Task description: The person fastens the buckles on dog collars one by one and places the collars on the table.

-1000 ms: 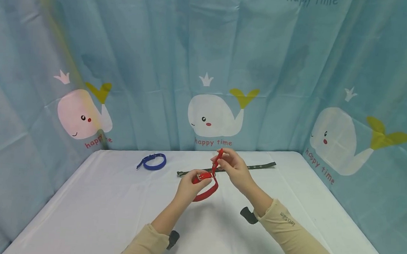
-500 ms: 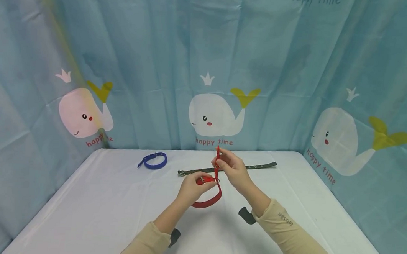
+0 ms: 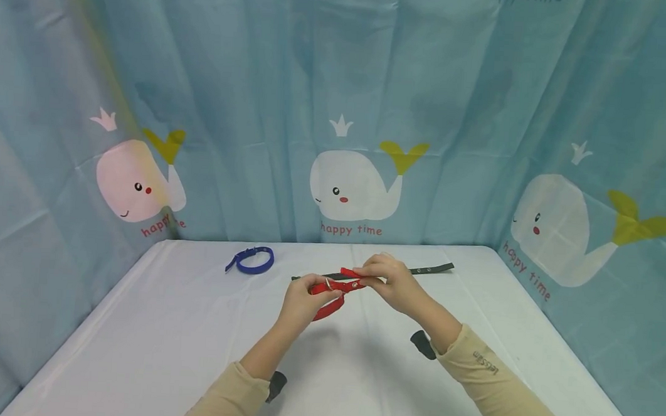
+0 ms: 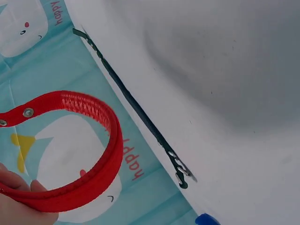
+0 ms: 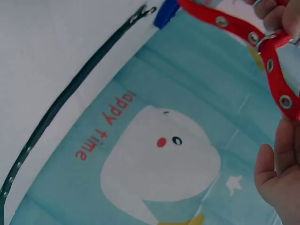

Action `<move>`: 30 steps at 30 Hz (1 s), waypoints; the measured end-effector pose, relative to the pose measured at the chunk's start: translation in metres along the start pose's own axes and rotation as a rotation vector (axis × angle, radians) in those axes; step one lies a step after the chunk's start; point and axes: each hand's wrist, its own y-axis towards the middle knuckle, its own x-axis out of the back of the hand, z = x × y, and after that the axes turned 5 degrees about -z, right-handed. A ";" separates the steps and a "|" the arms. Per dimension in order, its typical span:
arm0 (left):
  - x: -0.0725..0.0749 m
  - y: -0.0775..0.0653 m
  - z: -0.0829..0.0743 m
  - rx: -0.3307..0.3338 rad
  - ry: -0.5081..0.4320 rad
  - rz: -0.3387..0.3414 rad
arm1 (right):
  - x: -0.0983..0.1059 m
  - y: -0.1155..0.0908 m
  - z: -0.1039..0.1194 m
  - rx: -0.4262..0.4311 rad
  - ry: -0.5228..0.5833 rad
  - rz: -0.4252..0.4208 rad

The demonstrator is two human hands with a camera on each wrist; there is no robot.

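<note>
A red buckle collar (image 3: 330,309) with metal eyelets is held up above the table, formed into a loop. My left hand (image 3: 298,305) pinches it at the buckle end, where a metal ring shows. With thumb and fingers, my right hand (image 3: 399,288) grips the strap's free end, whose tip is folded back to the left. In the right wrist view the eyelet strap (image 5: 276,77) passes through a metal ring (image 5: 266,41) beside the left fingers. The loop (image 4: 101,180) hangs wide in the left wrist view, two eyelets on its upper side.
Behind the hands a dark green collar (image 3: 433,269) lies stretched out on the white table (image 3: 151,337), partly covered by them. At the back left is a blue collar (image 3: 256,269), buckled into a ring. A blue curtain (image 3: 270,104) with whale prints encloses the table's back and sides.
The strap's free end has gone from upright to nearly level, its tip now folded back leftward. My right hand has come lower and a little right; the left still holds the buckle end.
</note>
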 end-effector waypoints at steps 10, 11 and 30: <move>0.002 0.001 0.001 -0.055 0.052 0.014 | -0.003 -0.004 -0.010 0.168 -0.158 0.097; 0.001 0.001 0.001 -0.063 0.054 0.015 | -0.005 -0.005 -0.010 0.171 -0.152 0.099; 0.011 0.000 0.003 -0.064 0.014 0.036 | -0.022 -0.010 -0.009 0.021 0.043 0.047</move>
